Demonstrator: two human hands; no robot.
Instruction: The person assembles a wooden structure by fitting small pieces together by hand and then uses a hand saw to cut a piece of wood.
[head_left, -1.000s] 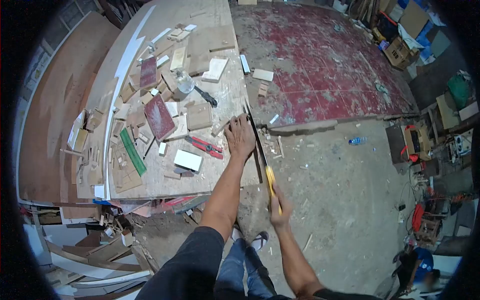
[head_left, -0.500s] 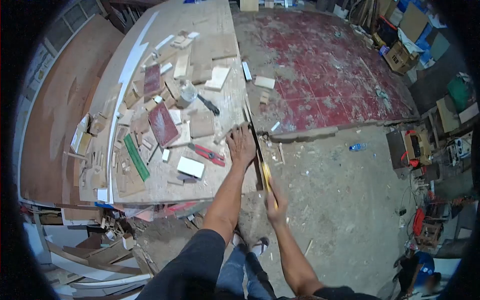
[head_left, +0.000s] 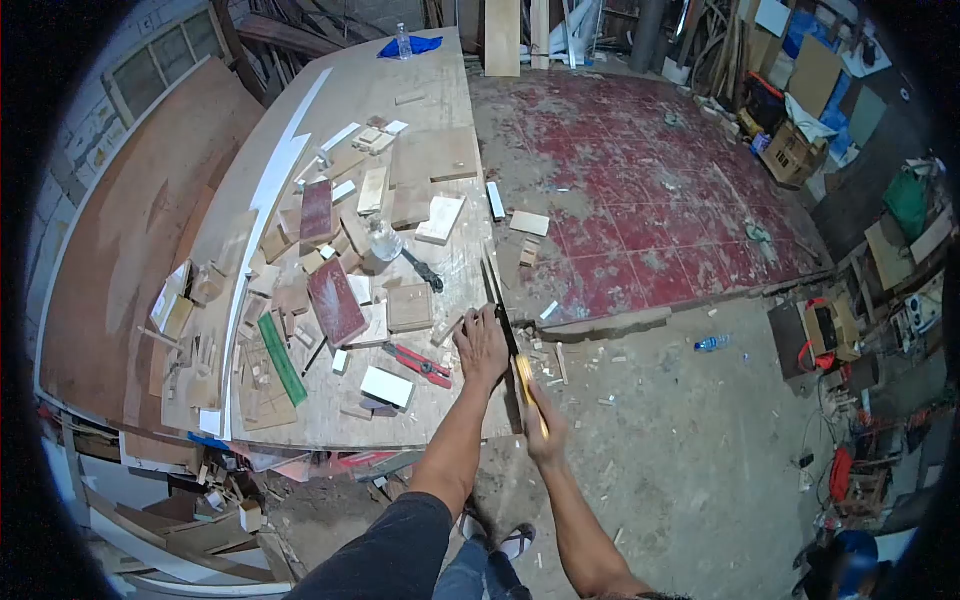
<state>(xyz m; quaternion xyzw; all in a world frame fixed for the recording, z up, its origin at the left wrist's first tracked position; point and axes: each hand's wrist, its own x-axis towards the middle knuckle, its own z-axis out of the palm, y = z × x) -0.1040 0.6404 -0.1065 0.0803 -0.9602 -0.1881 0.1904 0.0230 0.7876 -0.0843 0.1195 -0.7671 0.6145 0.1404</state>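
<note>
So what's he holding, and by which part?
The right hand grips a handsaw by its yellow handle. The left hand holds nothing; it lies flat on the workbench beside the blade.

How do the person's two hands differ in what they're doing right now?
The left hand lies flat, palm down, on the workbench near its edge, while the right hand is off the bench, over the floor. The left hand grips nothing; the right hand is closed on the yellow handle of the saw. The left hand sits farther from the person than the right. Both are bare and close to the saw's dark blade along the bench edge.
</note>
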